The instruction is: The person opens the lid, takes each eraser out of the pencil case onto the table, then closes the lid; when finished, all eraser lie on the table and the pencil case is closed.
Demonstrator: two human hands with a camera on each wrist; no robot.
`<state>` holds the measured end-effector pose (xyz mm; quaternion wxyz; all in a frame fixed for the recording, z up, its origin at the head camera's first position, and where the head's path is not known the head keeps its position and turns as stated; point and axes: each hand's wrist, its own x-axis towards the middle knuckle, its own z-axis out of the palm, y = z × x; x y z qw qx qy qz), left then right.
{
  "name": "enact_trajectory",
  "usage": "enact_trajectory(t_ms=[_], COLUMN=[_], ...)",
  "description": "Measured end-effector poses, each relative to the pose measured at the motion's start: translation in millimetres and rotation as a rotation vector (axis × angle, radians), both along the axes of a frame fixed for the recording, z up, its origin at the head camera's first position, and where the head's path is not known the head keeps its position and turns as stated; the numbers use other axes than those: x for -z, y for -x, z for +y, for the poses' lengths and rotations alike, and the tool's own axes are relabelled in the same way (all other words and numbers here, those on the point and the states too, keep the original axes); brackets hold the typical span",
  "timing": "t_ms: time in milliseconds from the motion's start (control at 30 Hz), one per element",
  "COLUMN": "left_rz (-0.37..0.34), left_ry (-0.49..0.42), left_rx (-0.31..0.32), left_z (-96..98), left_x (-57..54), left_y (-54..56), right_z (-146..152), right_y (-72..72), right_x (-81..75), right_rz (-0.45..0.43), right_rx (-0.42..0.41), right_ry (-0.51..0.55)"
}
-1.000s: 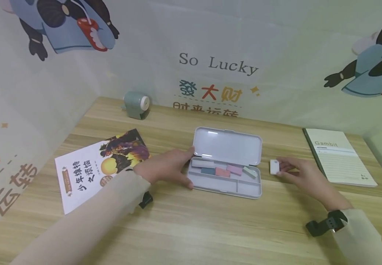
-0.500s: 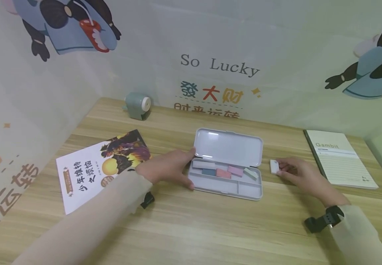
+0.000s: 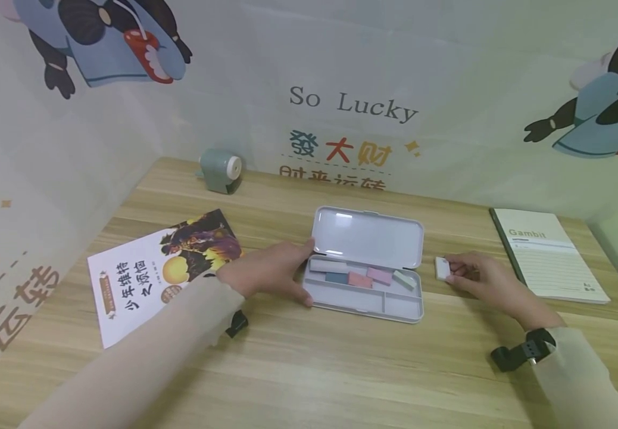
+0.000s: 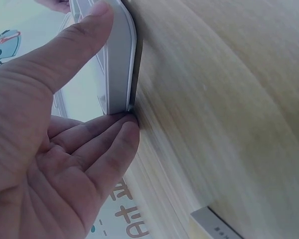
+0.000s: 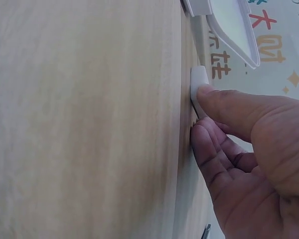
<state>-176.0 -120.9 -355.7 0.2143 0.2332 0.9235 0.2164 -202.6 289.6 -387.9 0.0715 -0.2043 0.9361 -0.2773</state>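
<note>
Left of the notebook [image 3: 561, 259], near the table's [image 3: 341, 375] far edge, the right hand [image 3: 483, 277] pinches a white eraser [image 3: 441, 268] between thumb and fingertips, just beyond the open pencil case's [image 3: 343, 295] right edge. The left hand [image 3: 266, 271], thumb and fingers parted, grips the case's left end at both corners.

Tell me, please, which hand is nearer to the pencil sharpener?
Left. The left hand is in front of the pencil sharpener, slightly right; the right hand is much farther right, at the white block.
</note>
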Motion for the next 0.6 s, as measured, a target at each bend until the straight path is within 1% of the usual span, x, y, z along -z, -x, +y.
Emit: enact_trajectory(t_ms=[133, 400, 600], left_rz=[-0.004, 0.003, 0.000], left_ry=[-0.006, -0.011, -0.011], left_rx=[-0.004, -0.004, 0.001], left_z=[0.4, -0.1, -0.1], left_x=[0.0, 0.7, -1.1], left_y=[0.1, 0.3, -0.3], right_z=[-0.8, -2.6, -3.1], right_y=[-0.6, -1.9, -4.9], right_x=[-0.4, -0.2, -5.6], right_rz=[0.004, 0.046, 0.015], right_rx=[0.000, -0.010, -0.003], right_ry=[-0.006, -0.040, -0.037])
